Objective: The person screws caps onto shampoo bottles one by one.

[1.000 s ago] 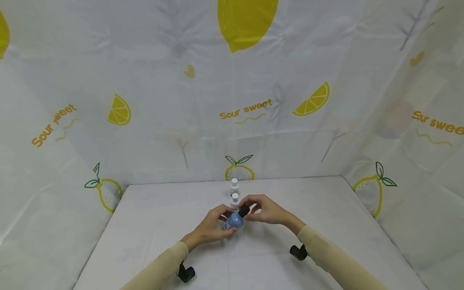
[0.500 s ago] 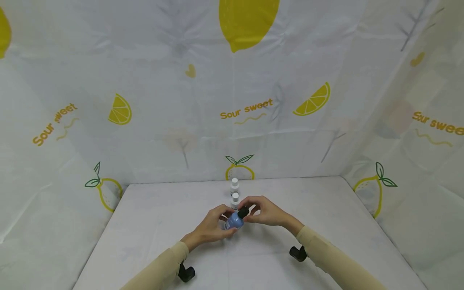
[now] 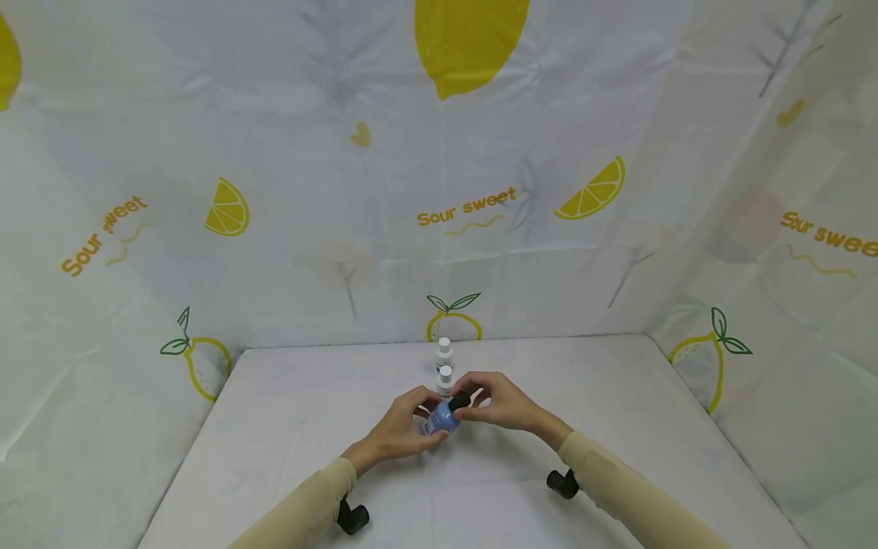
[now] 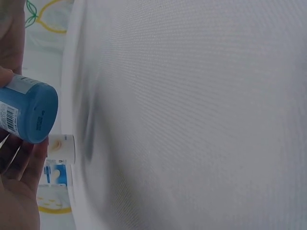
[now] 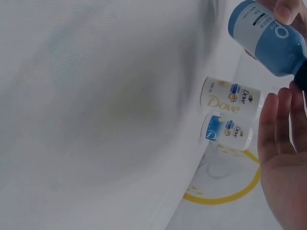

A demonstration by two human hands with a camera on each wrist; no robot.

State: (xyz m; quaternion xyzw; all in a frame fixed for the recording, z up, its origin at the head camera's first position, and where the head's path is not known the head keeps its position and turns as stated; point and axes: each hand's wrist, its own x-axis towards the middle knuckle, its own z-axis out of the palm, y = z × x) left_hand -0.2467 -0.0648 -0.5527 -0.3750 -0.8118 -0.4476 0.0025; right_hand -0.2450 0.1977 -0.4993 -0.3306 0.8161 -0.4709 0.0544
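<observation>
My left hand grips a blue bottle around its body, fingers on one side and thumb on the other. The bottle is tilted, with its black cap up toward the right. Thumb and fingers of my right hand pinch that cap. In the left wrist view the bottle's base faces the camera, raised above the table. The right wrist view shows its white label, with the cap partly cut off by the frame edge.
Two white bottles stand upright behind the hands, one nearer and one farther back; Dove lettering shows on the gold-lettered bottle. A white cloth covers the table. Lemon-printed curtains enclose the back and sides.
My right hand has shifted slightly left and down at the cap, its thumb closer to the bottle's neck. The left hand and bottle stay nearly still.
</observation>
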